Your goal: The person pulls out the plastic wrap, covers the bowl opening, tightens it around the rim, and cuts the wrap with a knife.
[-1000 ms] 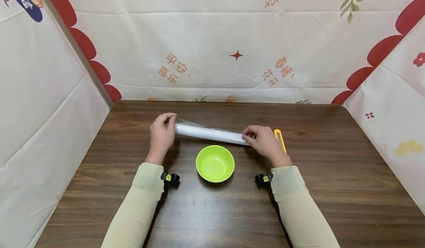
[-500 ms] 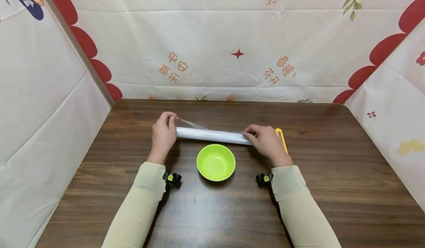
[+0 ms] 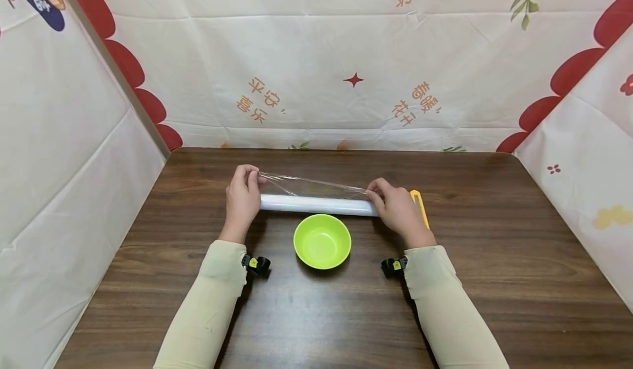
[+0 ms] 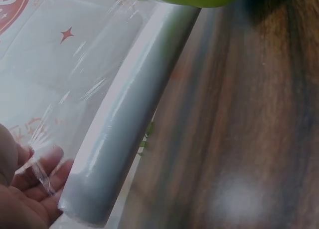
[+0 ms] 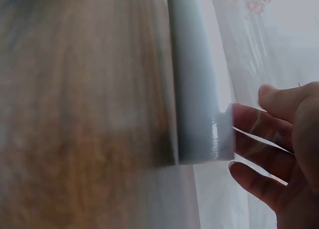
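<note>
A roll of cling film (image 3: 318, 205) lies crosswise on the table behind a lime-green bowl (image 3: 322, 241). From it a clear sheet of film (image 3: 316, 183) rises and stretches between both hands. My left hand (image 3: 243, 201) pinches the sheet's left corner between thumb and fingers, beyond the roll's left end. At the other end my right hand (image 3: 395, 207) pinches the right corner, thumb against forefinger. In the left wrist view the film (image 4: 89, 92) spreads taut beside the roll. The right wrist view has the roll's end (image 5: 207, 144) close to the curled fingers.
A yellow utility knife (image 3: 419, 207) lies just right of my right hand, partly hidden by it. The brown wooden table (image 3: 316, 325) ends at the back against a printed white cloth (image 3: 296, 45). Cloth also hangs on both sides.
My right hand has lifted slightly off the roll with its corner of film. The film's edge now spans both hands above the roll. The roll's left end has shifted toward the bowl.
</note>
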Available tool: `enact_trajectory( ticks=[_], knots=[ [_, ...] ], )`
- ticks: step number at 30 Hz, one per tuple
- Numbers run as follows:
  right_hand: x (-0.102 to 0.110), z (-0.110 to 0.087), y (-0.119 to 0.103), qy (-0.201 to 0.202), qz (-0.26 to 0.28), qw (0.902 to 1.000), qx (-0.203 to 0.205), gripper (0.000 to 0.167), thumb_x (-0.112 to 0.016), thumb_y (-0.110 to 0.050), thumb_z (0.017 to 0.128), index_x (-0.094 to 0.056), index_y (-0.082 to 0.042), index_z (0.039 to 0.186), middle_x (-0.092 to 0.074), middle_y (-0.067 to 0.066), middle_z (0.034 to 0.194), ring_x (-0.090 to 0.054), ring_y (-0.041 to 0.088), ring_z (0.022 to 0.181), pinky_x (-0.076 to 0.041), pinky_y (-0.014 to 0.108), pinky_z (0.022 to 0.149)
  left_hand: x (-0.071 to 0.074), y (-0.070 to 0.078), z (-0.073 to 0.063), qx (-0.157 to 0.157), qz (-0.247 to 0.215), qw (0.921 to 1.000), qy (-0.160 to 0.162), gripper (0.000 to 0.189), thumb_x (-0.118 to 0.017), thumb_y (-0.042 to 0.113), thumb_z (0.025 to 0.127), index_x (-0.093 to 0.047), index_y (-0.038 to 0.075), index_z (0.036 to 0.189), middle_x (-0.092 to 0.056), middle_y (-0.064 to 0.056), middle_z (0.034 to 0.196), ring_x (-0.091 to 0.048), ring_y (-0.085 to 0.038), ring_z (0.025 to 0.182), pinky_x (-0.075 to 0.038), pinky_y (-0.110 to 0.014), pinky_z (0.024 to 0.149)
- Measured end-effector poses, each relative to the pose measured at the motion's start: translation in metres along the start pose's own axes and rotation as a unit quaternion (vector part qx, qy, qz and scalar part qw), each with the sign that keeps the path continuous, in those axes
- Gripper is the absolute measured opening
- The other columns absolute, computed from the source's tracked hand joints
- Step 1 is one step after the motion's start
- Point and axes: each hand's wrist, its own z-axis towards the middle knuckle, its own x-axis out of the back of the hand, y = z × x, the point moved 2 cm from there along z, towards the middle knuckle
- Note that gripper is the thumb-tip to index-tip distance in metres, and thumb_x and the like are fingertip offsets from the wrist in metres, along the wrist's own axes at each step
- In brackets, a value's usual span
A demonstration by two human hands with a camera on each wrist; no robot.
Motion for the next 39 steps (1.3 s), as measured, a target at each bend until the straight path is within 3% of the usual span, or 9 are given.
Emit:
enact_trajectory(
  ticks=[5, 9, 16, 25, 31, 35, 39],
  knots=[
    [0.004, 0.001, 0.000, 0.007, 0.030, 0.9995, 0.002, 0.017, -0.055, -0.031, 0.100, -0.062, -0.016, 0.103, -0.069, 0.003, 0.089, -0.061, 0.018, 0.075, -0.050, 0.037, 0.068, 0.003, 0.005, 0.001, -0.030, -0.003, 0.9995, 0.001, 0.024, -0.046, 0.022, 0.103, -0.062, 0.008, 0.115, -0.072, -0.010, 0.096, -0.070, -0.025, 0.092, -0.054, -0.042, 0.082],
    [0.009, 0.002, -0.001, -0.004, 0.042, 0.9991, -0.005, 0.016, -0.054, -0.029, 0.100, -0.061, -0.015, 0.102, -0.064, 0.002, 0.084, -0.057, 0.017, 0.072, -0.047, 0.032, 0.064, 0.004, 0.010, 0.001, -0.044, 0.021, 0.9987, 0.012, 0.027, -0.048, 0.022, 0.102, -0.067, 0.004, 0.112, -0.073, -0.011, 0.095, -0.071, -0.024, 0.087, -0.056, -0.041, 0.076],
    [0.012, 0.004, -0.002, -0.025, 0.003, 0.9995, -0.018, 0.018, -0.048, -0.033, 0.102, -0.054, -0.016, 0.105, -0.056, 0.003, 0.076, -0.051, 0.020, 0.063, -0.041, 0.032, 0.059, 0.000, 0.013, -0.001, -0.014, 0.062, 0.9980, 0.004, 0.026, -0.048, 0.026, 0.102, -0.067, 0.009, 0.098, -0.072, -0.007, 0.087, -0.067, -0.024, 0.080, -0.051, -0.043, 0.077],
    [0.012, 0.005, -0.004, -0.002, -0.018, 0.9997, -0.018, 0.024, -0.040, -0.036, 0.104, -0.048, -0.014, 0.109, -0.057, 0.007, 0.073, -0.053, 0.023, 0.058, -0.042, 0.036, 0.055, -0.001, 0.013, -0.001, 0.000, 0.056, 0.9984, -0.005, 0.028, -0.043, 0.029, 0.104, -0.062, 0.008, 0.103, -0.072, -0.008, 0.090, -0.065, -0.027, 0.081, -0.049, -0.043, 0.074],
    [0.016, 0.004, -0.006, 0.024, 0.039, 0.9989, -0.014, 0.020, -0.047, -0.033, 0.102, -0.056, -0.014, 0.104, -0.070, 0.005, 0.089, -0.057, 0.020, 0.068, -0.046, 0.035, 0.063, -0.001, 0.010, 0.002, -0.009, 0.038, 0.9992, 0.004, 0.028, -0.043, 0.028, 0.104, -0.062, 0.007, 0.104, -0.072, -0.009, 0.086, -0.067, -0.024, 0.082, -0.050, -0.041, 0.075],
    [0.021, 0.005, -0.008, 0.046, 0.077, 0.9957, -0.023, 0.017, -0.053, -0.032, 0.100, -0.061, -0.017, 0.100, -0.069, 0.002, 0.085, -0.055, 0.017, 0.069, -0.044, 0.033, 0.062, 0.000, 0.012, 0.002, -0.003, 0.029, 0.9995, 0.010, 0.030, -0.044, 0.031, 0.103, -0.064, 0.009, 0.104, -0.071, -0.007, 0.085, -0.068, -0.023, 0.080, -0.051, -0.039, 0.075],
    [0.023, 0.006, -0.011, 0.038, 0.077, 0.9954, -0.043, 0.019, -0.048, -0.033, 0.102, -0.056, -0.016, 0.103, -0.064, 0.002, 0.084, -0.052, 0.019, 0.066, -0.042, 0.032, 0.059, 0.000, 0.019, 0.002, 0.004, 0.017, 0.9998, 0.011, 0.032, -0.044, 0.032, 0.103, -0.066, 0.008, 0.100, -0.071, -0.007, 0.085, -0.069, -0.022, 0.081, -0.052, -0.039, 0.075]
  ],
)
